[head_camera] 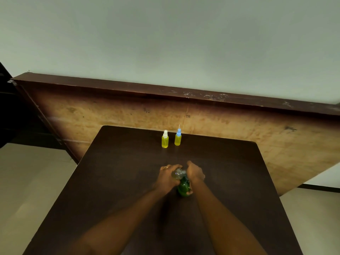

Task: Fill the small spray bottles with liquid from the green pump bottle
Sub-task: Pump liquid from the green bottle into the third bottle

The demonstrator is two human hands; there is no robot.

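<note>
The green pump bottle (183, 188) stands in the middle of the dark table (117, 181). My right hand (195, 174) grips its body from the right side. My left hand (168, 176) is curled round its clear pump head (178, 173) at the top. Two small spray bottles stand side by side near the table's far edge, both holding yellow liquid. One has a white cap (165, 139); the other, to its right, has a blue cap (178, 137). Both are well beyond my hands.
A worn wooden board (239, 129) leans behind the table, with a pale wall above it. Pale floor shows on both sides of the table.
</note>
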